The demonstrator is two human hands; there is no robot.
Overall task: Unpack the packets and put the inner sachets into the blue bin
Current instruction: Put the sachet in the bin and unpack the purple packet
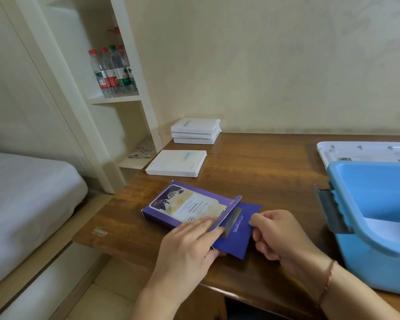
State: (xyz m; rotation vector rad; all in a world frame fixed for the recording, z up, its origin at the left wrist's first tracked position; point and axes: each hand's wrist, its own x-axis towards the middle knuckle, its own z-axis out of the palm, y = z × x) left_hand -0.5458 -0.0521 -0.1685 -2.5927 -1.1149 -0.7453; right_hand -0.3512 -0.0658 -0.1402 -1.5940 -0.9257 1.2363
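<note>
Packet [185, 205], purple carton with a cream and gold printed panel on its top face, lies flat on the bench [263, 162] near the front edge; its right end flap stands open. Sachet [237, 234], dark blue with fine pale lettering and a grey strip, projects from that open end, part in and part out, lying flat on the bench. Blue bin [367, 204], light blue plastic with a grey latch on its near left side, stands at the right of the bench, well apart from the packet; something pale lies inside it. White lid [360, 150] lies behind the bin.

Bench is dark brown wood with a small pale logo at its front left corner. One white box [177, 162] lies flat behind the packet; a stack of three white boxes [195, 130] sits further back against the cream wall. White shelf unit [125, 100] at left holds water bottles [112, 70]. Bed [21, 204] with a white cover is at far left.

Left hand [189, 248] rests palm down on the packet's near right corner, fingers flat and extended, thumb under the sachet's near edge. Right hand [284, 236], with a thin bracelet on its wrist, has fingers curled narrow, pinching the sachet's right edge.
</note>
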